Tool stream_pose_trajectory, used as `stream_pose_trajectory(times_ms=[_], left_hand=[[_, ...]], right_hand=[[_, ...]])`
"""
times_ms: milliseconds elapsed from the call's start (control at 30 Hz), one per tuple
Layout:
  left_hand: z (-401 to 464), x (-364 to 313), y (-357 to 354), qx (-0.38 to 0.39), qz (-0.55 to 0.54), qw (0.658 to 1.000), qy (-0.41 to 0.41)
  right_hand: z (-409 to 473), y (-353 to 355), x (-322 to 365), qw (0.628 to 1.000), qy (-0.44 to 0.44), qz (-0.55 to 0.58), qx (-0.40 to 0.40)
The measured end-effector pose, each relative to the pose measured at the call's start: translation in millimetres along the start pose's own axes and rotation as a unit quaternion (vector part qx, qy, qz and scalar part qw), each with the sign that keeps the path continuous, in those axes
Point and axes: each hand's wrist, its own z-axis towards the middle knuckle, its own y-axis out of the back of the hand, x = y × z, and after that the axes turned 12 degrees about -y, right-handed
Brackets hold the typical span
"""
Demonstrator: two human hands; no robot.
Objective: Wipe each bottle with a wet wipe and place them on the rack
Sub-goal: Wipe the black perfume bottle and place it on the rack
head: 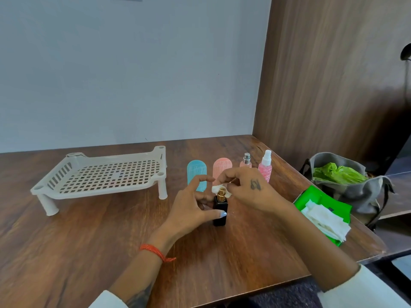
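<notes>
A small black bottle with a gold spray top is stood upright on the wooden counter, near its middle front. It is gripped low on its body by the left hand, whose thumb is curled across the bottle's front while the forefinger is arched above, apart from it. A white wet wipe is pinched in the fingers of the right hand and is pressed against the gold top, which is partly wrapped by it.

The white perforated rack is set on its short legs at the left of the counter, well apart from the hands. Just behind the hands, four more bottles are lined up: a blue bottle, a peach bottle partly hidden by the right hand, a small pink bottle with a silver top, and a taller pink spray bottle with a white cap. The way from the black bottle to the rack is flanked by the blue bottle only.

At the right edge of the counter a green wipe pack is lain open, with loose white wipes heaped on it. Beyond it a grey bag holding something green is seen. An orange thread band is worn on the left wrist.
</notes>
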Motion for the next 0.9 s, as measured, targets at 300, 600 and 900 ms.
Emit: stream_pose_trajectory(times_ms=[300, 600, 900], left_hand=[[-0.1, 2.7, -0.5, -0.005, 0.02, 1.0, -0.02], [-0.6, 2.6, -3.4, -0.008, 0.036, 0.999, -0.035], [-0.8, 2.4, 0.8, -0.053, -0.077, 0.995, -0.034]], right_hand=[[-21.4, 11.2, -19.3, 0.98, -0.111, 0.15, -0.076], [-20.3, -31.0, -44.6, 0.978, -0.113, -0.172, -0.041], [-24.6, -8.9, -5.7, 0.986, -0.005, 0.03, -0.162]])
